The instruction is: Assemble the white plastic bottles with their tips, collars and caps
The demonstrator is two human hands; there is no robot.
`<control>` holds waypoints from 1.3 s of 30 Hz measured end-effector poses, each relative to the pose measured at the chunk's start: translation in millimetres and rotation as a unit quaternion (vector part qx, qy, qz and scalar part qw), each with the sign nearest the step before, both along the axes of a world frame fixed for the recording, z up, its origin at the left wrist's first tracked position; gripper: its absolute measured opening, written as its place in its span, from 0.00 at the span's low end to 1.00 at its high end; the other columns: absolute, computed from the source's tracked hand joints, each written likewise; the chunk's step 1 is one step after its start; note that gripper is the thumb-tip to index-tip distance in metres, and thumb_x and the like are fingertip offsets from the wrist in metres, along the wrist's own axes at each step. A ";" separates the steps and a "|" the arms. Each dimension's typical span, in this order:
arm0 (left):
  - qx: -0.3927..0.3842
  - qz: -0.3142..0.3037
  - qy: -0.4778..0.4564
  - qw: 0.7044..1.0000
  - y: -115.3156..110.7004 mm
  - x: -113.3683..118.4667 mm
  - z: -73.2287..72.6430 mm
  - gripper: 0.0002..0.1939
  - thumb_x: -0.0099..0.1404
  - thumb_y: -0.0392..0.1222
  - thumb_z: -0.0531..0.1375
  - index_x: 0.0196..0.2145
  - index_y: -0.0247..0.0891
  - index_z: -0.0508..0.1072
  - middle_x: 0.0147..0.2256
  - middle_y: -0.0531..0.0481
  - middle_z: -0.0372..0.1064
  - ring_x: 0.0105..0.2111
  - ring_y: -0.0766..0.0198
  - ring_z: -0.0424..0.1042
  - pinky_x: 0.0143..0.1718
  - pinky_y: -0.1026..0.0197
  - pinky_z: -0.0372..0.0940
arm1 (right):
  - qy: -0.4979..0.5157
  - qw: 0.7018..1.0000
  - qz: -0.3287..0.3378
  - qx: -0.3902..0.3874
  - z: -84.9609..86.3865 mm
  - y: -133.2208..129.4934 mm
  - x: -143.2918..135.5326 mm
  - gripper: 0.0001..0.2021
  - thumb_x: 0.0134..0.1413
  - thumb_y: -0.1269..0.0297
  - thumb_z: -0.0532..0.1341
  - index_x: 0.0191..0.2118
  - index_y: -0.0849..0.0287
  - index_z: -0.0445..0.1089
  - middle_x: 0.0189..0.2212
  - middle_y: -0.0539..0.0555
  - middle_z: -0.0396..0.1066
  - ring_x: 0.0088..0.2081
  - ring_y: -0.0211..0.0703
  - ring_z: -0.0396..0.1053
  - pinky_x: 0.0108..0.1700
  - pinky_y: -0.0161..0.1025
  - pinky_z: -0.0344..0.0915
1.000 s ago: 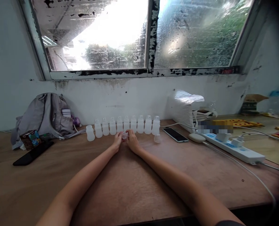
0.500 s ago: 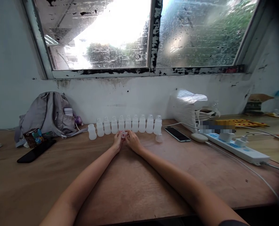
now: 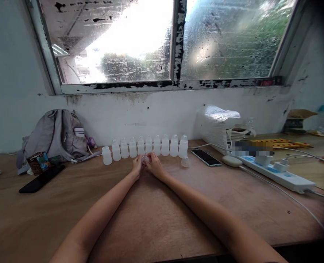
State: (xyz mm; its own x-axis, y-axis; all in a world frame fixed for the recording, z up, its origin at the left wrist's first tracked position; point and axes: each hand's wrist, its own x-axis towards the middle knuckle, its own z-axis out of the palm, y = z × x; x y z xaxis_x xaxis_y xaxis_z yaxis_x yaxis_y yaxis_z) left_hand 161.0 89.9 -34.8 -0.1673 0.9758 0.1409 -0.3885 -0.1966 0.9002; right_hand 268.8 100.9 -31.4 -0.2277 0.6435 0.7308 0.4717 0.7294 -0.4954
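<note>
Head view: a wooden table (image 3: 156,215) under a rain-streaked window (image 3: 162,40), with two bare forearms reaching away from the viewer to the far middle of the table.
Left hand (image 3: 137,166): rests on the table, fingers curled around the left side of a small clear cap (image 3: 145,159), gripping it.
Right hand (image 3: 154,165): rests just right of the left hand, fingers closed on the right side of the same cap, so both hands pinch it between them.
Cap location: far middle of the table, just in front of the row of bottles, held low near the tabletop.
Row of bottles (image 3: 149,145): small translucent white plastic bottles, upright, side by side along the far edge by the wall; one bottle without a top (image 3: 106,155) stands at the left end, slightly nearer.
Loose part (image 3: 185,162): a small clear piece on the table just right of the row.
Left side: a grey backpack (image 3: 54,135) against the wall, a small carton (image 3: 37,163) and a black phone (image 3: 41,178) lying flat in front of it.
Right side: a second phone (image 3: 206,157), a white plastic bag (image 3: 216,124), and a white power strip (image 3: 279,173) with plugs and a cable trailing near.
</note>
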 end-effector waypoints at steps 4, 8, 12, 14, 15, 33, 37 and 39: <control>-0.011 -0.026 0.036 0.999 -1.7 1.5 3.4 0.15 0.59 0.46 0.52 0.32 0.31 0.72 0.29 0.46 0.70 0.25 0.67 0.69 0.25 0.66 0.66 | 0.031 0.998 -0.029 -0.048 -2.2 9.2 1.9 0.12 0.40 0.67 0.56 0.36 0.60 0.57 0.28 0.51 0.62 0.31 0.40 0.62 0.34 0.37 0.60; -0.021 -0.063 0.073 0.995 -4.8 1.2 8.7 0.13 0.60 0.42 0.51 0.32 0.32 0.72 0.31 0.46 0.69 0.27 0.67 0.69 0.25 0.64 0.68 | 0.039 0.992 -0.033 -0.112 -5.0 15.8 5.2 0.11 0.38 0.66 0.57 0.33 0.59 0.59 0.20 0.46 0.61 0.24 0.38 0.62 0.29 0.34 0.59; -0.026 -0.097 0.110 0.989 -8.1 0.4 11.7 0.12 0.60 0.41 0.50 0.33 0.34 0.71 0.36 0.46 0.69 0.26 0.67 0.69 0.24 0.64 0.68 | 0.040 0.988 -0.029 -0.145 -5.7 16.8 7.8 0.09 0.37 0.66 0.58 0.30 0.59 0.62 0.19 0.45 0.62 0.24 0.36 0.63 0.28 0.32 0.58; -0.028 -0.112 0.126 0.985 -9.5 0.0 12.4 0.13 0.61 0.43 0.49 0.34 0.34 0.70 0.37 0.46 0.68 0.25 0.67 0.70 0.23 0.63 0.69 | 0.040 0.987 -0.029 -0.153 -5.2 16.0 8.5 0.09 0.37 0.66 0.58 0.30 0.59 0.63 0.19 0.45 0.63 0.24 0.36 0.63 0.28 0.32 0.57; -0.030 -0.118 0.134 0.984 -10.1 -0.2 12.6 0.13 0.61 0.44 0.49 0.35 0.34 0.70 0.37 0.46 0.68 0.23 0.68 0.70 0.23 0.64 0.69 | 0.040 0.986 -0.028 -0.157 -5.0 15.6 8.8 0.09 0.37 0.66 0.58 0.30 0.59 0.63 0.19 0.45 0.63 0.24 0.36 0.63 0.28 0.31 0.57; -0.018 -0.126 0.227 0.966 -12.0 -0.5 11.8 0.15 0.63 0.43 0.45 0.42 0.37 0.66 0.38 0.45 0.69 0.17 0.72 0.69 0.19 0.67 0.67 | 0.016 0.983 -0.060 -0.175 -5.5 15.7 7.0 0.05 0.39 0.67 0.57 0.26 0.60 0.66 0.19 0.48 0.64 0.24 0.36 0.60 0.26 0.31 0.53; -0.016 -0.107 0.255 0.961 -12.9 2.1 11.6 0.17 0.64 0.44 0.45 0.44 0.37 0.66 0.36 0.44 0.69 0.17 0.69 0.69 0.18 0.66 0.66 | 0.021 0.981 -0.061 -0.184 -5.7 19.0 7.3 0.05 0.39 0.67 0.56 0.26 0.60 0.68 0.21 0.50 0.67 0.25 0.37 0.62 0.27 0.31 0.54; -0.016 -0.085 0.270 0.959 -13.0 3.6 10.8 0.18 0.64 0.46 0.45 0.46 0.37 0.64 0.36 0.44 0.69 0.17 0.69 0.69 0.17 0.66 0.65 | 0.030 0.979 -0.062 -0.190 -4.6 20.0 8.1 0.05 0.39 0.68 0.56 0.26 0.60 0.68 0.21 0.50 0.67 0.25 0.37 0.62 0.27 0.31 0.55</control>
